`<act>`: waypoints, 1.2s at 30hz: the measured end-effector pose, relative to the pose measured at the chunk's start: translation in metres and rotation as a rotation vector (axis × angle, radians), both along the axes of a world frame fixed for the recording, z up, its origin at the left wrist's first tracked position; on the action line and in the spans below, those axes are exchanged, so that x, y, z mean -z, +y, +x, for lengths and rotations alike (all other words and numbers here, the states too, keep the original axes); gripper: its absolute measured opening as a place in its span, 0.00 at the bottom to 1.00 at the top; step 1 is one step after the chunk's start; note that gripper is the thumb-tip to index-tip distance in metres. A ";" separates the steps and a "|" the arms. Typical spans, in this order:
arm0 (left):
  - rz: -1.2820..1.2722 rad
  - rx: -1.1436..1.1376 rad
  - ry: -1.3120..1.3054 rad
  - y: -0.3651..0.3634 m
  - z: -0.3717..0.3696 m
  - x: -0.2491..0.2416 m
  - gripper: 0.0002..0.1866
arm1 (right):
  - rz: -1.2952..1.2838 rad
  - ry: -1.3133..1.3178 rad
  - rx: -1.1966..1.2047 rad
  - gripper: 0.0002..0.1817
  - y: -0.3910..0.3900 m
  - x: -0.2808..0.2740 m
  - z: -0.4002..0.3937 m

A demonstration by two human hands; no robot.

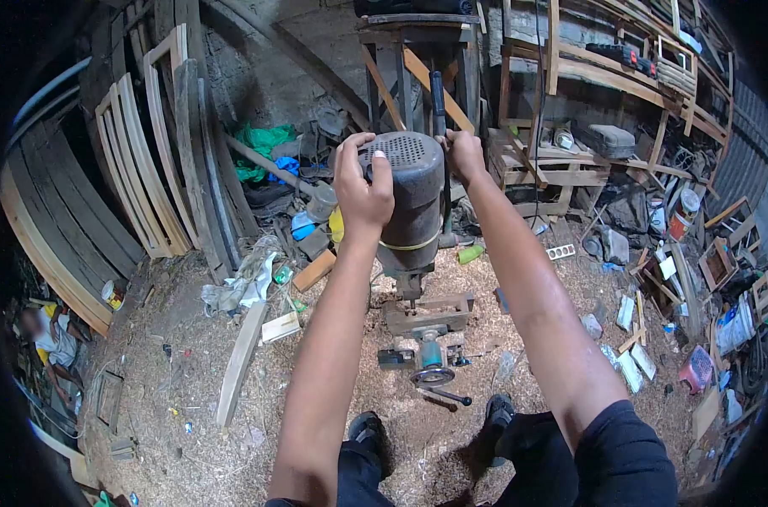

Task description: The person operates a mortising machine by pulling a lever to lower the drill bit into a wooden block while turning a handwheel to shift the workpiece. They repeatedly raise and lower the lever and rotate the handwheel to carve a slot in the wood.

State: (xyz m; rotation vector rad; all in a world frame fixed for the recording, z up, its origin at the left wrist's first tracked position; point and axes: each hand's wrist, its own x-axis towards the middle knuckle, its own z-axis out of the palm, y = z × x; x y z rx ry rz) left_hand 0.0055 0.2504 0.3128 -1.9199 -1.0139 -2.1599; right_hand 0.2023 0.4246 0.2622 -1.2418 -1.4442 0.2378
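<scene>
In front of me stands a mortising machine with a dark cylindrical motor housing, its top perforated. My left hand grips the housing's upper left side, fingers curled over the rim and thumb upright. On the far right side, my right hand is closed at a lever with a black grip; the housing partly hides its fingers. Below the motor, the chisel head points down at a vise-like work table. A handwheel and a crank handle sit at its front.
Wood shavings cover the floor. Planks and frames lean at the left, with a loose board nearer. A person sits at the far left. Scrap and a wooden rack fill the right. A power strip lies behind.
</scene>
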 end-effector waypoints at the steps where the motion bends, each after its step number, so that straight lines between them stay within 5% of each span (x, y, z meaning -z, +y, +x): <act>1: -0.012 -0.004 0.000 -0.001 0.001 0.002 0.18 | 0.065 -0.098 0.034 0.13 0.007 0.000 0.003; 3: -0.048 -0.007 0.019 -0.005 -0.001 0.005 0.19 | 0.153 -0.301 0.091 0.12 0.001 0.006 0.005; 4: -0.081 -0.015 0.031 -0.006 -0.001 0.006 0.21 | 0.007 -0.068 -0.011 0.12 -0.001 0.005 0.007; 8: -0.055 -0.103 -0.023 -0.030 -0.010 0.037 0.25 | -0.031 -0.305 0.016 0.17 -0.057 0.026 0.002; 11: -0.178 -0.125 -0.066 -0.080 -0.021 0.113 0.27 | 0.054 -0.017 0.185 0.19 -0.116 0.084 0.008; 14: -0.726 -0.089 -0.034 -0.131 -0.028 0.233 0.26 | 0.032 0.142 0.169 0.20 -0.155 0.238 0.044; 15: -0.923 -0.004 0.003 -0.150 -0.027 0.263 0.26 | -0.361 0.105 0.190 0.19 -0.201 0.267 0.048; 17: -1.074 0.089 0.111 -0.157 -0.026 0.366 0.25 | -0.713 -0.065 0.285 0.23 -0.261 0.357 0.054; 18: -1.110 0.152 0.147 -0.173 -0.018 0.375 0.26 | -0.717 -0.175 0.179 0.29 -0.288 0.425 0.066; 19: -1.137 0.214 0.190 -0.182 -0.011 0.377 0.28 | -1.024 -0.308 0.076 0.34 -0.321 0.431 0.061; 20: -1.128 0.242 0.267 -0.187 -0.006 0.374 0.29 | -0.911 -0.227 0.206 0.34 -0.346 0.495 0.058; 22: -1.141 0.302 0.413 -0.206 0.001 0.375 0.31 | -0.979 -0.380 0.097 0.35 -0.389 0.510 0.053; 25: -1.073 0.276 0.441 -0.200 0.002 0.404 0.33 | -1.059 -0.111 -0.214 0.37 -0.403 0.524 0.046; 30: -1.199 0.309 0.376 -0.205 0.007 0.400 0.37 | -1.050 -0.232 0.103 0.43 -0.398 0.524 0.023; 36: -1.232 0.315 0.378 -0.202 0.011 0.399 0.39 | -1.175 -0.063 -0.086 0.41 -0.389 0.493 0.032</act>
